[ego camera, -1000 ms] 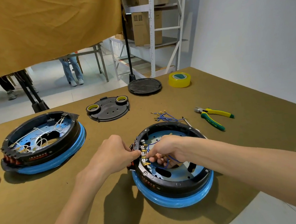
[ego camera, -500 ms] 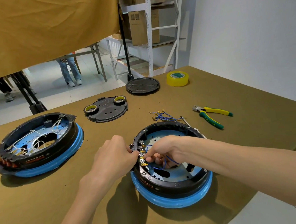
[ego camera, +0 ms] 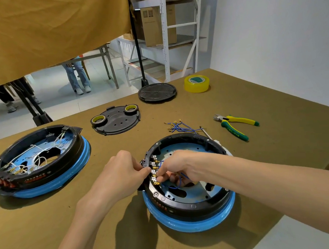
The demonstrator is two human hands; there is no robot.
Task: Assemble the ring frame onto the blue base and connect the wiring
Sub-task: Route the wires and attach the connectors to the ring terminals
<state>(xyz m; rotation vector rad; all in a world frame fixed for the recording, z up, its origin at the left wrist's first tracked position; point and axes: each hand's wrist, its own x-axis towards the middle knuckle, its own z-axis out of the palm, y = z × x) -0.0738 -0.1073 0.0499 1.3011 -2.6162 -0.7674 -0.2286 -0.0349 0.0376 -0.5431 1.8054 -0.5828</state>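
1. Ring frame [ego camera: 191, 205], black, is seated on the blue base [ego camera: 193, 223] at lower centre of the frame. Judged: the mounting step is done.
2. Left hand [ego camera: 120, 175], centre frame, has its fingers curled against the outer left edge of the ring frame by the terminal row [ego camera: 154, 173], steadying it.
3. Right hand [ego camera: 175, 165] reaches inside the ring, fingertips pinching a blue wire [ego camera: 179, 181] at the terminals.
4. Judged: wiring is in progress. Some gold connectors appear fitted on the row; how many remain open cannot be told.
5. A bundle of loose blue wires [ego camera: 179, 126] lies on the table [ego camera: 274, 102] just above the ring, suggesting further connections are left.
6. A second assembly [ego camera: 38, 161] at left frame already carries white wiring.
7. Pliers [ego camera: 235, 126] lie at right frame, untouched.
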